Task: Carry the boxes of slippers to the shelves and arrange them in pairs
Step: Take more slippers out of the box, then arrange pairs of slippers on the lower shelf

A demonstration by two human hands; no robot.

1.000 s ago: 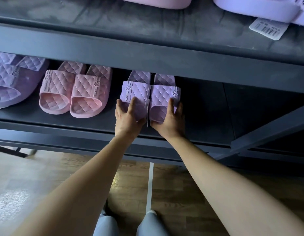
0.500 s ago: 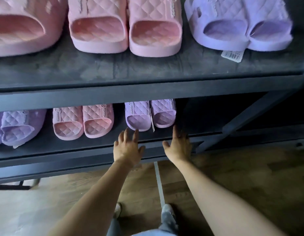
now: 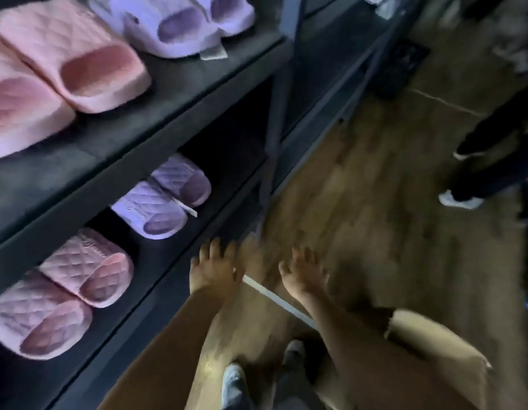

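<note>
Head: L hand (image 3: 214, 272), R hand (image 3: 304, 275) spread nr shelf (image 3: 156, 294).

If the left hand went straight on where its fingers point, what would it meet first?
Likely the lower shelf's front edge, just right of the lilac slipper pair. The open left hand points there, holding nothing. Blur leaves depth uncertain.

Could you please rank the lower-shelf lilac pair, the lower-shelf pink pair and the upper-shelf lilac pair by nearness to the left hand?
1. The lower-shelf lilac pair, just up-left of the left hand.
2. The lower-shelf pink pair, further left on that shelf.
3. The upper-shelf lilac pair, one shelf above.
</note>
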